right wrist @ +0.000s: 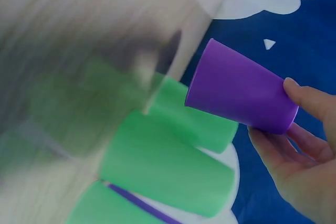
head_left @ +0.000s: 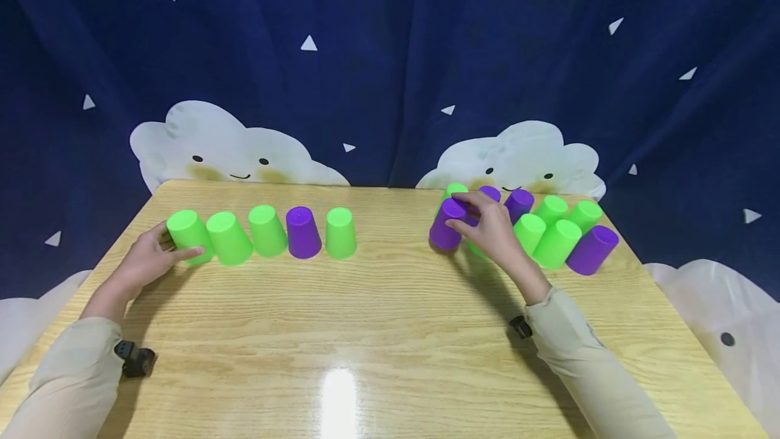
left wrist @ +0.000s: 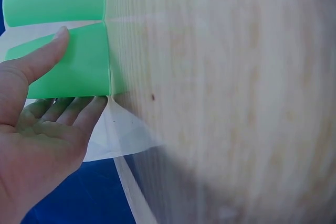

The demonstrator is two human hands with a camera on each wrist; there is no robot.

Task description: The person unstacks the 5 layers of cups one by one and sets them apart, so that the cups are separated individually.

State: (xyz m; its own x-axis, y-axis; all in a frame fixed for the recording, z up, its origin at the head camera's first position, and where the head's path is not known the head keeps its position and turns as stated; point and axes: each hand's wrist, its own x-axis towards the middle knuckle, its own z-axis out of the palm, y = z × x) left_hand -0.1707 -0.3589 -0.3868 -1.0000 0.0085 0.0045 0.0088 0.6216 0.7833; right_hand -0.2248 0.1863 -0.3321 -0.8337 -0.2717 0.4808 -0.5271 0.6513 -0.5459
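On the left side of the table, upside-down cups stand in a row: a leftmost green cup [head_left: 190, 237], two more green cups, a purple cup [head_left: 303, 233] and another green cup [head_left: 340, 233]. My left hand [head_left: 145, 261] grips the leftmost one, thumb across its front and fingers round its outer side. To the right, my right hand [head_left: 492, 225] holds a purple cup [right wrist: 239, 85] near its closed end, with the thumb opposite the fingers. In the right wrist view this cup is clear of the tabletop, mouth down, beside several green cups [right wrist: 168, 163].
Behind and right of my right hand stands a cluster of upside-down cups, with green ones [head_left: 557, 244] and a purple one [head_left: 592, 250] at its right end. The wooden table [head_left: 378, 330] reaches back to a dark blue curtain [head_left: 390, 66] printed with clouds.
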